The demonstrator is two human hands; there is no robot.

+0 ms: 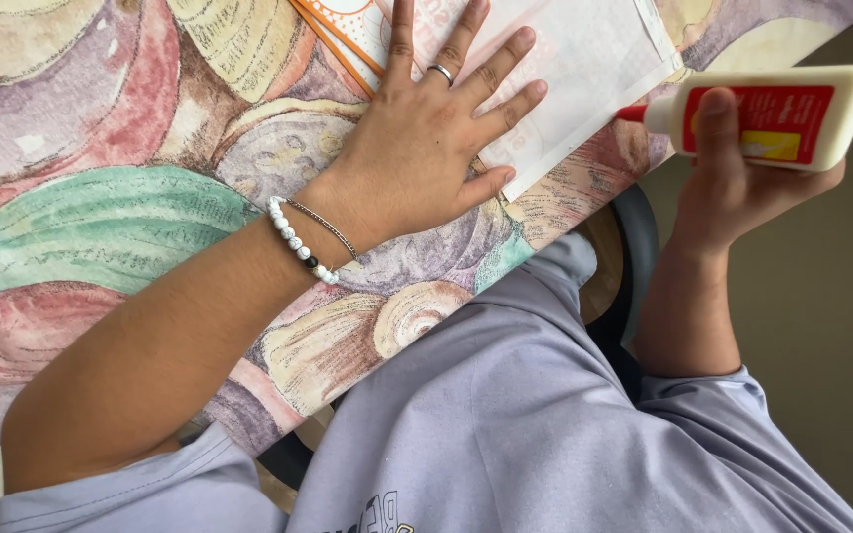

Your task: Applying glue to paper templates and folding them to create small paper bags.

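My left hand (433, 133) lies flat with fingers spread on a white sheet of paper (584, 69) at the table's edge, pressing it down. It wears a ring, a bead bracelet and a thin chain. My right hand (733, 178) grips a white glue bottle (777, 114) with a red and yellow label, held sideways off the table. Its red nozzle points left and nearly touches the paper's corner. My thumb lies over the label.
The table (101, 217) is covered with a cloth of large painted shapes in green, pink, purple and cream. An orange and white printed sheet (352, 35) lies under the paper at the top. My lap in a lilac shirt and a dark chair edge (639, 237) are below.
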